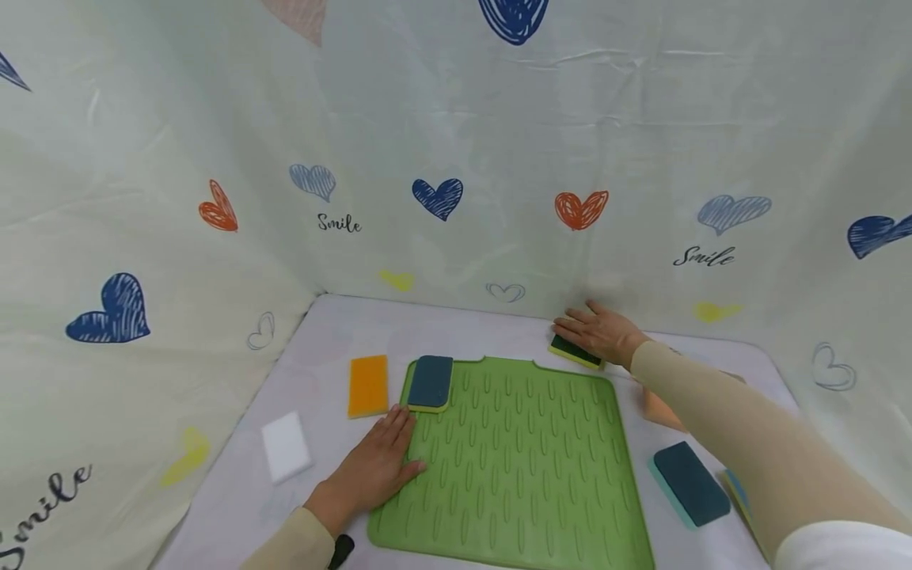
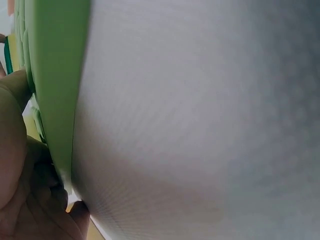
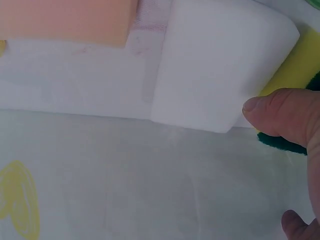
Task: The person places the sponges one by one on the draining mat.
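Note:
My left hand [image 1: 376,459] rests on the left edge of a green ridged mat [image 1: 527,475], its fingers pointing forward. Just ahead of the fingertips, a sponge [image 1: 431,380] with a dark blue top and yellow base lies on the mat's upper left corner. In the left wrist view, that hand touches the mat's thick green side [image 2: 60,85]. Beyond the mat's far right corner, my right hand [image 1: 602,328] lies with spread fingers over a green-and-yellow scouring sponge [image 1: 570,354] by the back wall. A white sponge [image 3: 220,65] sits beside it in the right wrist view.
Left of the mat lie an orange sponge [image 1: 368,386] and a white sponge [image 1: 286,447]. On the right are a peach sponge [image 1: 661,409], a dark teal sponge [image 1: 691,483] and a blue-and-yellow one [image 1: 739,495], partly behind the arm. A heart-printed sheet [image 1: 499,142] walls the table.

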Motion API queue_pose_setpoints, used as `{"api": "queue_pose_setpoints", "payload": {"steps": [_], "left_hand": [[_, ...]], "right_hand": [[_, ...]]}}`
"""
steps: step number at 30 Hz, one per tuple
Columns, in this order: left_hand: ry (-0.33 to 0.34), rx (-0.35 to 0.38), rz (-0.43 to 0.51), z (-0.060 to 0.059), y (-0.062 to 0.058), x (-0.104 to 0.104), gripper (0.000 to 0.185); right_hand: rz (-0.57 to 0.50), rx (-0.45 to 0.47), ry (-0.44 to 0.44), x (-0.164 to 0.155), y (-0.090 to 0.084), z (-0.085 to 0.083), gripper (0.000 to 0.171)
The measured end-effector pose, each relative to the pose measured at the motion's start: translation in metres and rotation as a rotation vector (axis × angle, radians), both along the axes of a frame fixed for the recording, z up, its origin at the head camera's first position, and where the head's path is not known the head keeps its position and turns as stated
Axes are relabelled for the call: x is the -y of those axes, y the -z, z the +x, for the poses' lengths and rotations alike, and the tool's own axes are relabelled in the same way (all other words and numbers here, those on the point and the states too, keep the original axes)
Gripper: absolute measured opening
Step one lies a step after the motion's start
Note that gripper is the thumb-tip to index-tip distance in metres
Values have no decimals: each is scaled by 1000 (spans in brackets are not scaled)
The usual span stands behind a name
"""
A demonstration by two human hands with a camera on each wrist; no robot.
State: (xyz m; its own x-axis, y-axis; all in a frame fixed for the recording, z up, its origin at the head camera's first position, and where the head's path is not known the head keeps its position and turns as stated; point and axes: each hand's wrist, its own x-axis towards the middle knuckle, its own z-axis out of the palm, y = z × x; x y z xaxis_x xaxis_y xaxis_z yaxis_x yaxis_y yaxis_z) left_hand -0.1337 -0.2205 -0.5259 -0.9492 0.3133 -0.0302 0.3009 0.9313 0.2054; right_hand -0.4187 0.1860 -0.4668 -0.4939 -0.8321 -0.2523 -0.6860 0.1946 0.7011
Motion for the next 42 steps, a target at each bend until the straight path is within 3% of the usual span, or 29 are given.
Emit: {"api": "queue_pose_setpoints", "payload": {"steps": [17,21,28,35,42], "left_hand": [[20,0,-10,-5,6,-3,79],[18,11,0,-4,4,-3,79],[-17,20,14,-1,-3,0,79],[-28,45,26,-1,-4,1,80],[-16,52,45,-4,-5,-2,80]], "right_hand": [[-53,60,53,-11,0,2,74],[-134,83,50,-16,-2,4,75],[-345,39,16,-19,-3,9,102],[-516,77,131,-21,-4,32,104],[-576,67,203,-19,-5,51,113]]}}
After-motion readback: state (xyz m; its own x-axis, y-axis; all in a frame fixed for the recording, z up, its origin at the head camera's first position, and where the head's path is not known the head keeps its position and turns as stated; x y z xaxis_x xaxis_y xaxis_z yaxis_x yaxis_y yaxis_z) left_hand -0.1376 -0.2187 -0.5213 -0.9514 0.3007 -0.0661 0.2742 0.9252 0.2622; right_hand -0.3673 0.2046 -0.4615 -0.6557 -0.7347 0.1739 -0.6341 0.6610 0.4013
